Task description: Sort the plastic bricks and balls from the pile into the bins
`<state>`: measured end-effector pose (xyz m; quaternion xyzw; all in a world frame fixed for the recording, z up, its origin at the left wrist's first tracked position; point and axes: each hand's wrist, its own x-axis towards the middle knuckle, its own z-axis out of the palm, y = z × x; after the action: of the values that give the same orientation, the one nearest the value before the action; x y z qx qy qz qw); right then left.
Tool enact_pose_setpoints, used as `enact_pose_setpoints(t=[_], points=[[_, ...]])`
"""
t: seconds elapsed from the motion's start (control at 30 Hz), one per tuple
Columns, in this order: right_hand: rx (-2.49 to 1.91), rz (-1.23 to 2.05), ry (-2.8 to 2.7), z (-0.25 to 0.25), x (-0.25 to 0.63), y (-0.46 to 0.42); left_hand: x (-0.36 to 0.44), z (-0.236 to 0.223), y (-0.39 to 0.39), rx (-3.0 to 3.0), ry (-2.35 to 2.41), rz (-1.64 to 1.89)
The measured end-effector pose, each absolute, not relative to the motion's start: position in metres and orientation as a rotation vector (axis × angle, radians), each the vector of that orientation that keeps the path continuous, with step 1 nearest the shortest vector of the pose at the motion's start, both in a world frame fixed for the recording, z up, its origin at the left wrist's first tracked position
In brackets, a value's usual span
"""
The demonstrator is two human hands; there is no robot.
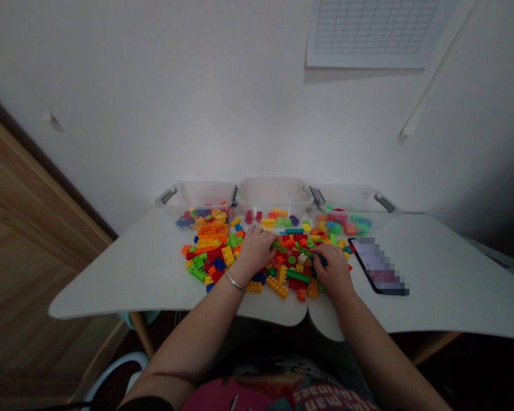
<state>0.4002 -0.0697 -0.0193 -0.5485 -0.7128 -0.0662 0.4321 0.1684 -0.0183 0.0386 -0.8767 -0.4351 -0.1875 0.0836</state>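
A heap of colourful toy building bricks (227,256) is spread over the white table in front of me. My left hand (257,250), with a bracelet at the wrist, is over the middle of the heap. Its fingers are closed, with a small green toy brick (276,244) at the fingertips. At the heap's right side, my right hand (334,269) has its fingers curled around a dark blue toy brick (321,260), partly hidden by the hand. Between the hands lie green wheel-like pieces (292,260), a white piece (302,258) and a long dark green brick (297,275).
Three clear plastic boxes stand against the wall: the left box (197,191) and right box (351,194) hold mixed pieces, the middle box (274,191) a few bricks. A phone (379,268) lies right of the heap. Two tabletops (124,274) meet near the front edge.
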Motion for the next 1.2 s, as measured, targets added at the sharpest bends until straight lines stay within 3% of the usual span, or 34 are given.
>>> enact_pose_setpoints(t=[0.33, 0.53, 0.63, 1.2], points=[[-1.370, -0.155, -1.779, -0.020, 0.398, -0.070, 0.149, 0.055, -0.014, -2.745, -1.301, -0.994], [-1.369, -0.174, -1.777, -0.019, 0.398, -0.070, 0.108, 0.073, 0.011, -2.138, -1.595, -1.800], [-1.364, -0.170, -1.784, -0.019, 0.398, -0.070, 0.083, 0.081, 0.027, -1.861, -1.668, -1.958], [-1.359, -0.190, -1.790, -0.022, 0.401, -0.068, 0.045, 0.081, 0.055, -1.647, -2.228, -1.183]])
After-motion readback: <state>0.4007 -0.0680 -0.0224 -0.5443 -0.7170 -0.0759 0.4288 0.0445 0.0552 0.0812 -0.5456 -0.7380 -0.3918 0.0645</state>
